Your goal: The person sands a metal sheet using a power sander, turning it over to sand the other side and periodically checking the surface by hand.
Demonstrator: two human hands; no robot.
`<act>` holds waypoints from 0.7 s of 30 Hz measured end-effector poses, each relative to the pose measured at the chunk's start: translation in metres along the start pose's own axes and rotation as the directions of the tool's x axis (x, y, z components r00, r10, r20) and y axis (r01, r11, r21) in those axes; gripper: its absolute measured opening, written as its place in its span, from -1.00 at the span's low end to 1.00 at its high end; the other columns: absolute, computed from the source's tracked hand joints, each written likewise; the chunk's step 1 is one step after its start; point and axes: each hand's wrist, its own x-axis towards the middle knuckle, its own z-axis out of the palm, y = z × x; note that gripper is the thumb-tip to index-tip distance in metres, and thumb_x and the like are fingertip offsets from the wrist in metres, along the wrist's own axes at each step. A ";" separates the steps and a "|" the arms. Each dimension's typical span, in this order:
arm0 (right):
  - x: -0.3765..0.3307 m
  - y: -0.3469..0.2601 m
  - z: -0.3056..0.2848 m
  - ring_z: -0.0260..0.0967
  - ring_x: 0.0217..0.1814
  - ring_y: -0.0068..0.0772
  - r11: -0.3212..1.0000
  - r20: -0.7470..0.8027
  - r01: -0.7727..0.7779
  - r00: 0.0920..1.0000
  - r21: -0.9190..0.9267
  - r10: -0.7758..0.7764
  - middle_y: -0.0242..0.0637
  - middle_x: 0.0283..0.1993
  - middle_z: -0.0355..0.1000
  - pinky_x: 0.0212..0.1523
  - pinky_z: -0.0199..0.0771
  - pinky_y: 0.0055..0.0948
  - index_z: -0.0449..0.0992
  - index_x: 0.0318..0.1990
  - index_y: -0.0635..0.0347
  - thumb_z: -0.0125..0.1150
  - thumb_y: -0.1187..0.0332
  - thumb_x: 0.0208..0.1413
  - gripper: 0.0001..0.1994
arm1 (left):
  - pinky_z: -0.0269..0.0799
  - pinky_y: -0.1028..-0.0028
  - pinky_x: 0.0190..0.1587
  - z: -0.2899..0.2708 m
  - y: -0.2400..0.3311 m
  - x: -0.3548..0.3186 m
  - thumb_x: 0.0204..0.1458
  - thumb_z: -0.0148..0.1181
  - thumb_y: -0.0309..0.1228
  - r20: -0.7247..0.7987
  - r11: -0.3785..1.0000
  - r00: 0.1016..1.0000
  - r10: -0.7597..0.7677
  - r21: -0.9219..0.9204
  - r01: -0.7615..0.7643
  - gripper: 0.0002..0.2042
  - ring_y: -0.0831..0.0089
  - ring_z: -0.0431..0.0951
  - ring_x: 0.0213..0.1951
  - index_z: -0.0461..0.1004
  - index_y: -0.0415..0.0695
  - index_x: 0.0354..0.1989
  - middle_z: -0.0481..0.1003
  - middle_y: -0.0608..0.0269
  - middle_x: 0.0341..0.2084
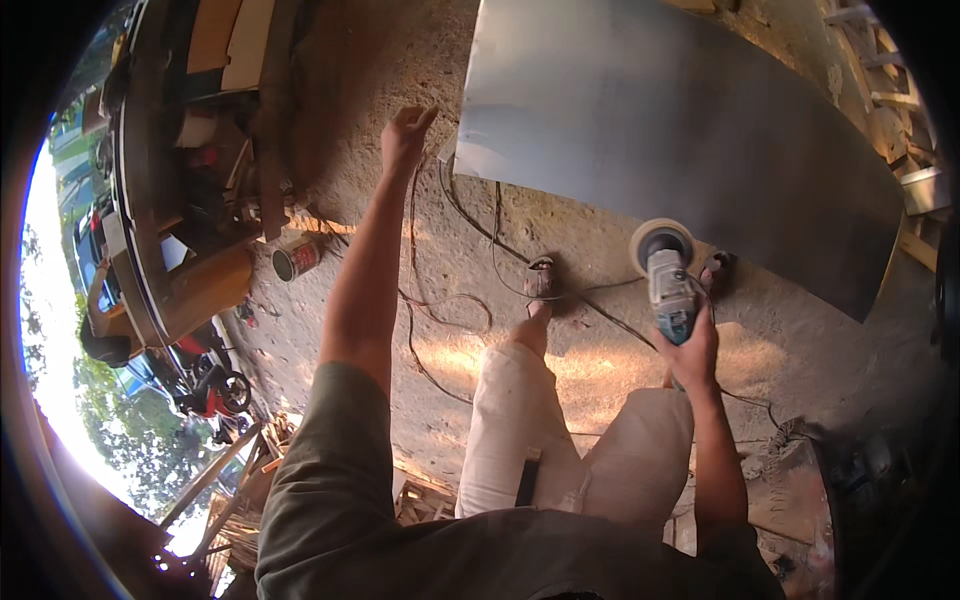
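My right hand (692,350) is wrapped round the body of a power polisher (672,295) with a pale round pad (643,240). The polisher's head lies close to the near edge of a large, smooth grey panel (690,120); whether it touches the panel I cannot tell. Stretched out forward, my left hand (404,140) is just left of the panel's left edge, apart from it. Its fingers are curled closed, and what they hold, if anything, is hidden.
Dark cables (470,215) loop across the rough floor near my feet. A tin can (297,259) stands to the left, beside a wooden bench (205,290) with boards. Wood pieces (905,120) are piled at the far right. Behind the bench a red motorbike (225,390) is parked.
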 end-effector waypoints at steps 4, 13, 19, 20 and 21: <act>0.033 -0.076 0.137 0.59 -0.04 0.19 0.988 0.034 0.142 0.989 0.067 -0.144 0.09 -0.03 0.56 -0.07 0.61 -0.06 0.32 0.26 0.26 0.54 0.22 -0.10 -0.24 | 0.58 0.37 -0.18 0.049 -0.009 0.061 0.08 0.41 0.08 0.509 0.997 0.860 0.035 -0.078 0.006 -0.50 0.29 0.70 -0.30 0.67 -0.21 -0.18 0.69 0.12 -0.35; 0.085 -0.146 0.288 0.61 -0.15 0.09 0.985 0.045 0.175 0.984 0.000 -0.175 0.09 -0.07 0.52 -0.17 0.66 -0.07 0.29 0.22 0.33 0.50 0.19 -0.05 -0.27 | 0.52 0.49 -0.43 0.066 -0.044 0.061 0.14 0.39 -0.02 0.713 0.948 0.688 0.133 -0.293 0.121 -0.59 0.49 0.64 -0.48 0.66 -0.20 -0.24 0.64 0.20 -0.47; 0.090 -0.155 0.281 0.59 -0.11 0.12 0.993 0.120 0.107 0.986 0.050 -0.112 0.14 0.00 0.46 -0.14 0.67 -0.08 0.24 0.24 0.39 0.48 0.22 -0.02 -0.26 | 0.57 0.47 -0.39 0.045 -0.027 0.057 0.22 0.33 -0.10 0.727 0.927 0.656 0.202 -0.358 0.111 -0.65 0.52 0.60 -0.48 0.65 -0.21 -0.26 0.61 0.26 -0.50; 0.090 -0.149 0.281 0.59 -0.11 0.13 0.994 0.106 0.097 0.989 0.044 -0.101 0.13 0.00 0.46 -0.14 0.67 -0.09 0.23 0.25 0.39 0.47 0.22 -0.02 -0.26 | 0.54 0.47 -0.38 0.047 -0.024 0.056 0.23 0.32 -0.10 0.724 0.936 0.663 0.192 -0.339 0.099 -0.65 0.54 0.59 -0.48 0.65 -0.20 -0.27 0.59 0.28 -0.51; 0.089 -0.142 0.280 0.59 -0.12 0.13 0.995 0.092 0.088 0.992 0.037 -0.091 0.13 -0.01 0.46 -0.14 0.67 -0.09 0.23 0.25 0.40 0.47 0.23 -0.01 -0.26 | 0.52 0.48 -0.38 0.050 -0.021 0.053 0.23 0.32 -0.10 0.720 0.943 0.670 0.182 -0.320 0.088 -0.66 0.55 0.58 -0.48 0.65 -0.19 -0.27 0.58 0.29 -0.52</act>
